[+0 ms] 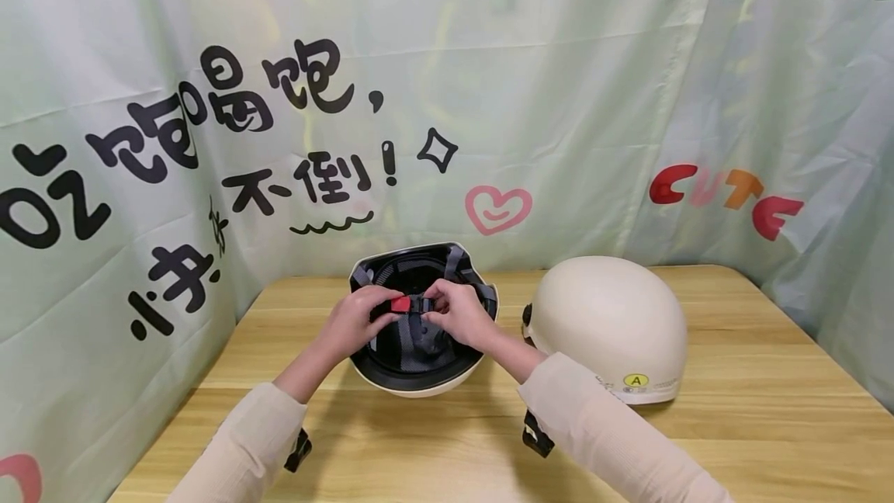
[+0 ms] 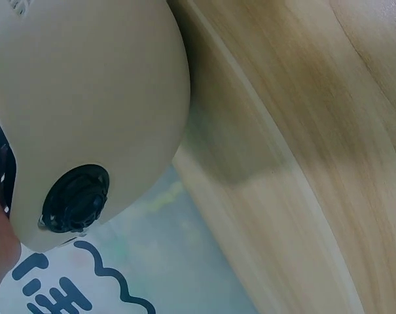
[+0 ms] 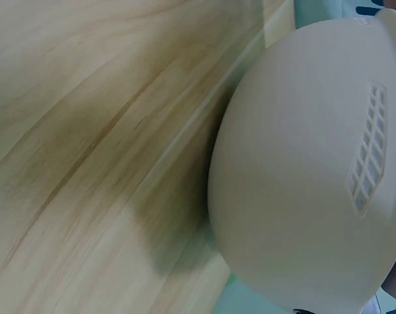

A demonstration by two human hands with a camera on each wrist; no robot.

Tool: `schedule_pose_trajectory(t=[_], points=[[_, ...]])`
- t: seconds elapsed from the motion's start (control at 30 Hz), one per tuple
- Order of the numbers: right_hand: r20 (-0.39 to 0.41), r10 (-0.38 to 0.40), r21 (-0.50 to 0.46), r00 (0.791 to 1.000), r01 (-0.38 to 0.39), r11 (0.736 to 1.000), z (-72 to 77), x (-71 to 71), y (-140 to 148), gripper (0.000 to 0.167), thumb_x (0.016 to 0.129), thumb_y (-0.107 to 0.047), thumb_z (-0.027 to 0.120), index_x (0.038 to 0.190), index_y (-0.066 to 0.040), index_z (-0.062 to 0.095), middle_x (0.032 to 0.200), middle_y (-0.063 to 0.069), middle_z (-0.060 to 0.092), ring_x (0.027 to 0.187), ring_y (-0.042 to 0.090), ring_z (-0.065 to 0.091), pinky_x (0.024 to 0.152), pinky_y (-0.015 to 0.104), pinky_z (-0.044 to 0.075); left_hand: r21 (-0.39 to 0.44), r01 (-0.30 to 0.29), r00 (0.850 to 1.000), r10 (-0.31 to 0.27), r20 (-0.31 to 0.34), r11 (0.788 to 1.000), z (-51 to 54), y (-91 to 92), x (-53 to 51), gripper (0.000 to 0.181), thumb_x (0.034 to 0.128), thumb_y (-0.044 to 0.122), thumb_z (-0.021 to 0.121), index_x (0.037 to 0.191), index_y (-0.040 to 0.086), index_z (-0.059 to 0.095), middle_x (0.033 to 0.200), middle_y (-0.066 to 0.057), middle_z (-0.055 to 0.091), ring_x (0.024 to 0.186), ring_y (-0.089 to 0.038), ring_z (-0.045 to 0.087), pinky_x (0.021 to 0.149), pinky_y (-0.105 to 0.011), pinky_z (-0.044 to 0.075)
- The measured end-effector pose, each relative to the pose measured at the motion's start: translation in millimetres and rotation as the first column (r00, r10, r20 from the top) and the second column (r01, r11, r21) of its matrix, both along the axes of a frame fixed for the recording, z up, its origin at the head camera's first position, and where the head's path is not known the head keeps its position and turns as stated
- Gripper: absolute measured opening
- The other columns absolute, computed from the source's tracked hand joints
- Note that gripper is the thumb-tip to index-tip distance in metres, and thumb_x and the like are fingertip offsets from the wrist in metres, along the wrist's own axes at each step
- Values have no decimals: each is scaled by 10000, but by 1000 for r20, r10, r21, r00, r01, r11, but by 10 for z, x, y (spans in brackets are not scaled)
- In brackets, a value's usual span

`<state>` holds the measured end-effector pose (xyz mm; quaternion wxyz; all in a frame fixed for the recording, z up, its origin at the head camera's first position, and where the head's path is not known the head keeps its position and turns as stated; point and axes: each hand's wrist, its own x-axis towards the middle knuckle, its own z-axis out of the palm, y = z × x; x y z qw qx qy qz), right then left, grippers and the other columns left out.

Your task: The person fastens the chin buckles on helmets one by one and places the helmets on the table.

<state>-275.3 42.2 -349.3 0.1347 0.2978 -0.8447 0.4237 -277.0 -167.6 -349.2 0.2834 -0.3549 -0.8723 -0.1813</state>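
A cream helmet [image 1: 417, 390] lies upturned on the table, its black lining facing up. Over its opening, my left hand [image 1: 351, 322] pinches the red buckle [image 1: 400, 304] of the chin strap. My right hand [image 1: 457, 314] pinches the black strap end [image 1: 427, 304] beside it. The two parts meet between my fingertips; whether they are latched I cannot tell. In the left wrist view the helmet's outer shell [image 2: 99, 85] shows a round black fitting [image 2: 76, 198]. A latticed vent [image 3: 369, 150] marks the shell in the right wrist view. Both wrist views hide my fingertips.
A second cream helmet [image 1: 608, 324] sits dome up to the right, close to my right forearm. Wood-grain table [image 1: 419, 456] lies beneath both. Behind it hangs a printed cloth backdrop [image 1: 559, 99]. Black devices [image 1: 538, 435] are strapped at my wrists.
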Motion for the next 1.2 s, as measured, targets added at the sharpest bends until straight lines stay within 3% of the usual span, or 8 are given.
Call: schedule_pose_trajectory(t=[0.23, 0.47, 0.8, 1.2], points=[[-64, -6, 35, 998, 8, 999, -15, 21, 1, 187, 742, -42, 752, 891, -13, 642, 825, 111, 667, 704, 165, 626, 609, 197, 504, -14, 18, 999, -17, 37, 1000, 13, 5, -5, 292, 684, 74, 798, 957, 74, 694, 940, -60, 699, 918, -217, 629, 807, -383, 526], [-62, 12, 67, 998, -8, 998, -11, 32, -3, 178, 756, -41, 742, 913, 1, 669, 896, 129, 670, 742, 184, 655, 664, 291, 562, 13, -20, 991, 18, 130, 1000, 27, 5, 2, 238, 683, 91, 800, 895, 59, 697, 886, -63, 694, 899, -226, 607, 820, -402, 512], [-105, 14, 131, 994, 0, 991, -16, 30, -7, 176, 749, -46, 747, 907, 5, 688, 894, 124, 690, 738, 164, 638, 644, 211, 530, -35, -22, 992, 26, 123, 999, 30, 20, 5, 212, 700, 104, 794, 888, 57, 710, 873, -56, 691, 887, -212, 603, 803, -383, 518], [-194, 34, 138, 980, -7, 990, 13, 46, -11, 174, 743, -50, 752, 899, 5, 698, 879, 118, 696, 702, 147, 639, 621, 181, 530, 57, 32, 993, -38, 113, 998, 34, 8, 8, 203, 689, 69, 798, 872, 45, 713, 853, -67, 698, 880, -224, 604, 798, -402, 514]])
